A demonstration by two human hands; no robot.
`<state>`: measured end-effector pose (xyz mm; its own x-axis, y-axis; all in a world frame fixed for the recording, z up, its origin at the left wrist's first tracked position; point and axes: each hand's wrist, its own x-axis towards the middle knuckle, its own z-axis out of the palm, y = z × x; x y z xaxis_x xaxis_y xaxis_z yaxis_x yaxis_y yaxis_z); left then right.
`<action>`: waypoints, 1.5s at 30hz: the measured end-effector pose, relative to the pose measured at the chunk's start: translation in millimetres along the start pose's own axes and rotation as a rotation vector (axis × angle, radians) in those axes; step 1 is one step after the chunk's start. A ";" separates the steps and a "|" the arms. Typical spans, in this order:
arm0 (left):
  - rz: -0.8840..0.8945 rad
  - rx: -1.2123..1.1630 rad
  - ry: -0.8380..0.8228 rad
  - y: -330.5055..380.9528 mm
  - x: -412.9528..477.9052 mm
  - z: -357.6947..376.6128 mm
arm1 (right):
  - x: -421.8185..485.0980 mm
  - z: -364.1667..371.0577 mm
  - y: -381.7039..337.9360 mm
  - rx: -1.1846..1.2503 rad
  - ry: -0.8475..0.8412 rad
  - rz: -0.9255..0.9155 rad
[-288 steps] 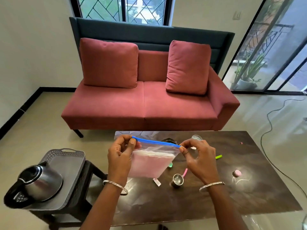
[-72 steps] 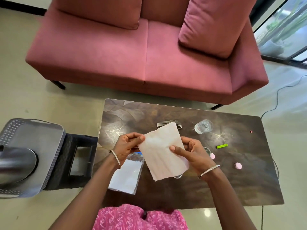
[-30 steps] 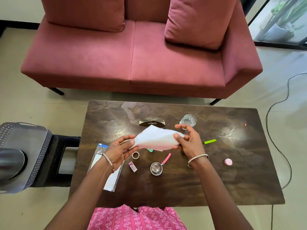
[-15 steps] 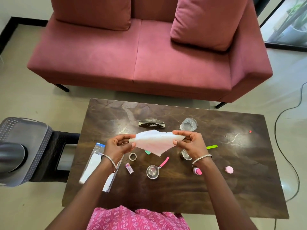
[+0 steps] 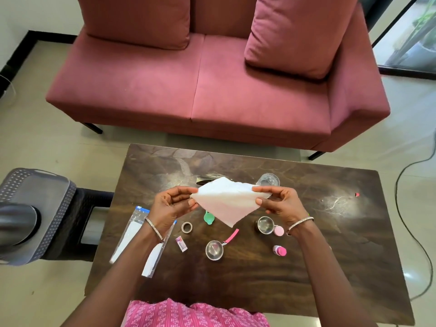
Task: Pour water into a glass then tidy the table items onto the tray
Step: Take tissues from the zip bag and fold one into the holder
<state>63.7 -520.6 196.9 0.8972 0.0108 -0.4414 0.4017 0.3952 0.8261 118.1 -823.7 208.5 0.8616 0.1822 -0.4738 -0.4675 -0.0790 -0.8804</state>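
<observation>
Head view shows our left hand (image 5: 171, 204) and right hand (image 5: 280, 202), each grip pinched on the white paper napkin (image 5: 227, 201), now stretched wider above the dark wooden bench (image 5: 306, 267), while the clear drinking glass (image 5: 267, 180) and grey perforated tray (image 5: 56, 208) wait untouched.

Glossy wooden table (image 5: 295, 274), soft paper napkin (image 5: 227, 202)

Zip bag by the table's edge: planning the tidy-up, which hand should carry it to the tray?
Left, probably. The zip bag lies under the left hand, on the tray side; the right hand is farther.
</observation>
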 end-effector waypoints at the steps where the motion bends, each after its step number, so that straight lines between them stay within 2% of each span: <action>1: -0.010 0.006 -0.012 2.2 -0.1 0.0 | -0.1 -2.0 -0.9 -0.009 -0.014 -0.003; 9: -0.095 0.053 -0.066 15.1 -5.7 -2.9 | -3.3 -7.3 -6.3 -0.067 -0.059 -0.021; 18: -0.151 0.088 -0.041 26.9 -14.8 -4.6 | -9.4 2.8 -4.5 -0.079 0.006 -0.045; 23: -0.107 0.267 0.115 17.5 -11.1 -0.9 | -8.3 4.7 0.3 -0.084 -0.004 -0.061; 27: -0.107 0.315 0.185 10.1 -4.7 2.3 | -3.5 5.5 2.9 -0.079 0.037 -0.064; 33: -0.064 0.410 0.208 1.7 8.1 8.5 | 11.6 3.1 12.1 -0.341 0.120 -0.128; 38: -0.002 0.636 0.181 -12.8 28.9 11.9 | 35.8 -1.7 30.7 -0.374 0.121 -0.109; 41: 0.023 0.749 0.227 -21.7 44.5 10.1 | 50.9 -3.8 42.3 -0.315 0.089 -0.053; 45: -0.022 0.716 0.215 -26.4 66.9 5.9 | 70.1 -0.9 52.1 -0.013 0.129 0.086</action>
<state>114.3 -535.7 147.7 0.8615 0.2178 -0.4586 0.5061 -0.2965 0.8099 154.3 -815.9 129.3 0.8372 0.0466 -0.5449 -0.5387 -0.1013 -0.8364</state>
